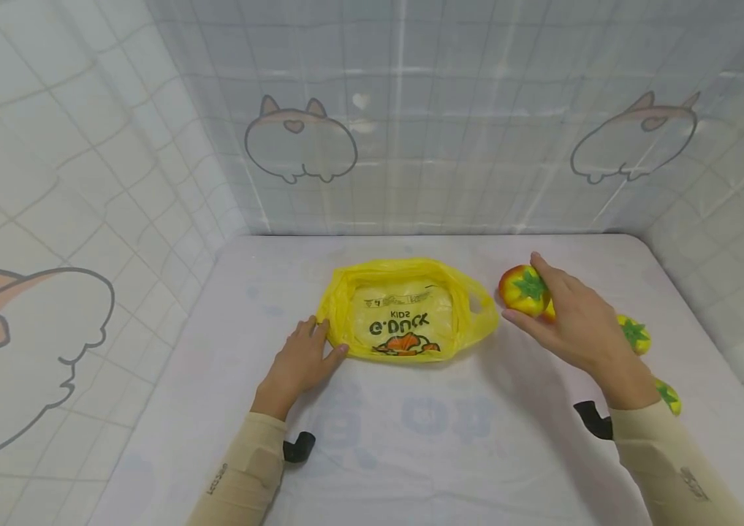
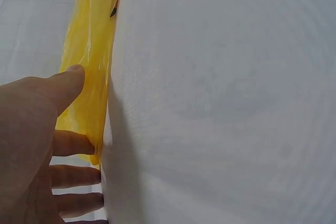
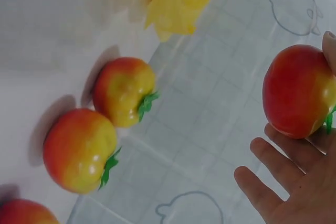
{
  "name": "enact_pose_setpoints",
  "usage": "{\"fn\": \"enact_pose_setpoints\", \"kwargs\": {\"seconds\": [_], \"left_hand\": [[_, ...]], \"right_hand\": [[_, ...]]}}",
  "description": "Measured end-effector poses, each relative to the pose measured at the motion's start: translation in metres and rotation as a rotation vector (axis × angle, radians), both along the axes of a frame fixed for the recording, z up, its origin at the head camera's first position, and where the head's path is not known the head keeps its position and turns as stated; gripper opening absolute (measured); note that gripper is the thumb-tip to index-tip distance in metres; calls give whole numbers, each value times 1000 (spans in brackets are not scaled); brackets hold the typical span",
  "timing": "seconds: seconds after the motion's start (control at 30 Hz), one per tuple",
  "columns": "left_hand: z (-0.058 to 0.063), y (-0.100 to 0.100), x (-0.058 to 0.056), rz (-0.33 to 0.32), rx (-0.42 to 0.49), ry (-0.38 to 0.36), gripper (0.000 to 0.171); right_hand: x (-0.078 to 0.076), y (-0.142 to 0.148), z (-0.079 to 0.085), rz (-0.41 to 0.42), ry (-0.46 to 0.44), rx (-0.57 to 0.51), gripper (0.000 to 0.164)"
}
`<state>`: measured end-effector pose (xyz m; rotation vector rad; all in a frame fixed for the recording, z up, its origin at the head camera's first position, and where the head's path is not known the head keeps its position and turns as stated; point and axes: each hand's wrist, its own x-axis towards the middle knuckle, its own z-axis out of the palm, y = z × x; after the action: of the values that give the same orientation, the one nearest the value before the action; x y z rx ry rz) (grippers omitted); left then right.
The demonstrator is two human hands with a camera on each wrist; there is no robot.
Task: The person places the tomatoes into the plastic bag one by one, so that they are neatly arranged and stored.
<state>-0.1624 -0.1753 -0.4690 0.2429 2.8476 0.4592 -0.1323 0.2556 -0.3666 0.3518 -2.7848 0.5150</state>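
A yellow plastic bag [image 1: 467, 343] with printed lettering lies flat with its mouth spread toward the head camera. At its left edge rests my left hand [image 1: 300, 361], thumb and fingers fairly straight against the yellow plastic [image 2: 92, 51]. My right hand [image 1: 579, 325] holds a red-and-yellow tomato [image 1: 522, 288] with a green leafy top, to the right of the bag's handle. The right wrist view shows this tomato [image 3: 294, 92] between thumb and index finger, raised off the table, the other fingers [image 3: 261, 190] spread out below it.
Several similar tomatoes lie on the white-covered table [image 1: 411, 467] at the right, one tomato [image 1: 635, 334] beside my right hand and another [image 1: 668, 396] by the sleeve. One is partly hidden behind the hand. Tile-patterned sheets [image 1: 424, 183] hang behind and at both sides.
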Motion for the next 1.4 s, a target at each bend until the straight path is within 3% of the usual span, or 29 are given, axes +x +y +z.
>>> {"fn": "enact_pose_setpoints", "kwargs": {"seconds": [0.27,0.63,0.9,1.4], "left_hand": [[-1,0,0,7,-2,-3,84],[-2,0,-1,2,-13,-10,84],[-3,1,-1,4,-14,5,84],[0,0,1,12,1,11,84]], "right_hand": [[-9,-10,-3,48,64,10,96],[-17,-28,-7,15,-4,-18,99],[-31,-46,-9,79,49,-50,98],[-41,-70,-11,100,12,-72,98]]}}
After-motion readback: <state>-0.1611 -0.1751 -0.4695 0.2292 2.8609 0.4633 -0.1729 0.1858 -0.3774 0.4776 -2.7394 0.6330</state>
